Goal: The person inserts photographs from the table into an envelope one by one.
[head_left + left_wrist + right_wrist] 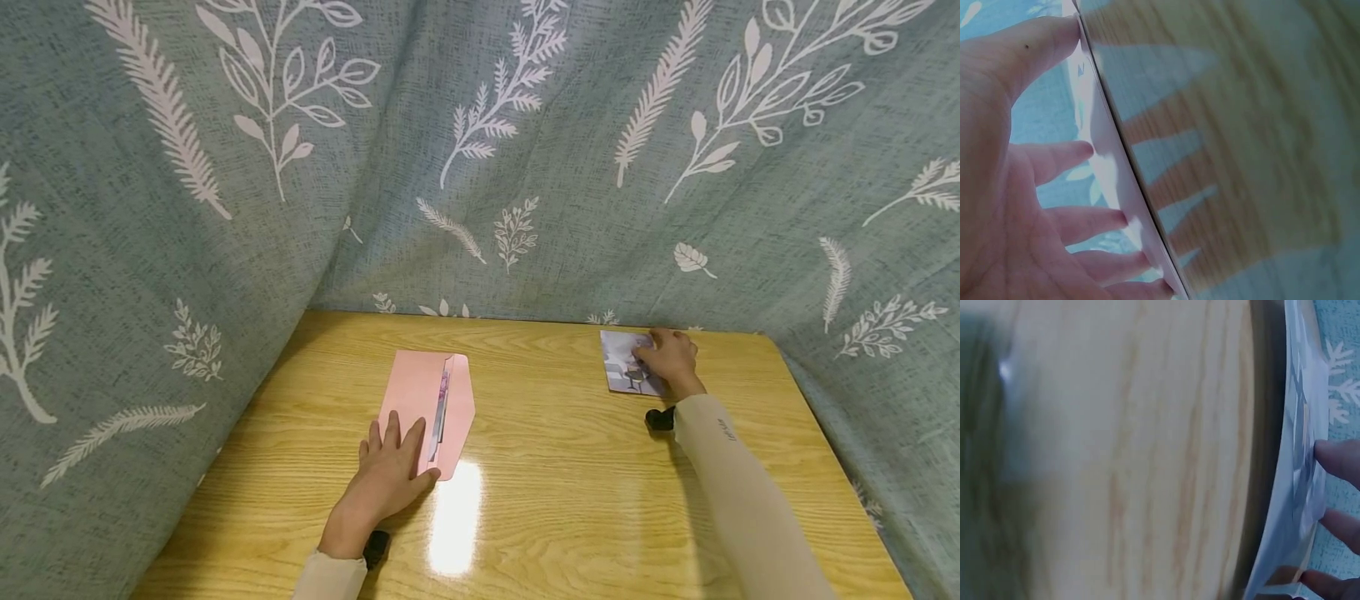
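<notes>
On the left of the table lies a pink envelope (412,383) with its pointed flap spread to the right. Printed paper (441,408) shows through the slit along its opening. My left hand (390,471) rests on the envelope's near part, fingers spread and thumb by the flap's near corner. At the back right, my right hand (671,358) holds a small picture card (622,358) by its right side, with the thumb on its printed face. In the right wrist view, fingertips (1338,459) touch the card, and a dark band runs along its near edge.
The wooden table (547,467) has a bright light reflection near the envelope. A grey-green curtain (480,167) with white leaf prints hangs behind and along both sides. Small black devices (660,419) sit on both wrists.
</notes>
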Available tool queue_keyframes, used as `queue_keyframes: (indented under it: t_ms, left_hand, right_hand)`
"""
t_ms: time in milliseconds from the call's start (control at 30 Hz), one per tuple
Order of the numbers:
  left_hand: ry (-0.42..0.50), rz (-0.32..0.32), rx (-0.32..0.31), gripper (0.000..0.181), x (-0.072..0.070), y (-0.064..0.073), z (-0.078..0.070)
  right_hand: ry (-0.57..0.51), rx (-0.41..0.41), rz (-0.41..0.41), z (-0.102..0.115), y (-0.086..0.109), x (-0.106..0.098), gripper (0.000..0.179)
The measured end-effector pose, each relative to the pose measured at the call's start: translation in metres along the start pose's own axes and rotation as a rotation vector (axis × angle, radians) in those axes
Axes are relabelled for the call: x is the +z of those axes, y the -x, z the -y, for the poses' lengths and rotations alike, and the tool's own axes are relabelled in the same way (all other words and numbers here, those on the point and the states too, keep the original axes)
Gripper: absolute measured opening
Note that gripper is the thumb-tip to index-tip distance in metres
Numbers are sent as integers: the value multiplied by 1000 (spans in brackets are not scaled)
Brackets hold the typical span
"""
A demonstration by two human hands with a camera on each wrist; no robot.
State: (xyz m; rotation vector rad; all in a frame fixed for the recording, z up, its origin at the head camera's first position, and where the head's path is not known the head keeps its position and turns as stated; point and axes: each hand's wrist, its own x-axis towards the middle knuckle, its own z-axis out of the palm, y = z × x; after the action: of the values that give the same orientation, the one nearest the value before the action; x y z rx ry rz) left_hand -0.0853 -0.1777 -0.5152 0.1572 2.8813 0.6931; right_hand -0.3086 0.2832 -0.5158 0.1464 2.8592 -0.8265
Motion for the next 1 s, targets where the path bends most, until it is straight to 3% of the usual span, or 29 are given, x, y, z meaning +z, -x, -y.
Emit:
queue_keyframes:
  t_ms: [300, 400, 567, 767, 1000]
  left_hand:
    - [-4, 10, -1, 82, -1, 0, 0]
    - [-5, 10, -2, 82, -1, 0, -1]
    - [-8, 12, -5, 81, -1, -1, 0]
    - [-13, 12, -4, 82, -1, -2, 0]
    - [-15, 20, -9, 82, -1, -1, 0]
  right_hand:
    - [-43, -57, -169, -2, 3, 2, 42]
    - [-110, -31, -215, -2, 6, 3, 34]
    - [-290, 42, -216, -1, 11, 3, 31]
    - [-403, 50, -202, 0, 18, 0, 32]
    - [-639, 76, -129, 6, 33, -2, 34]
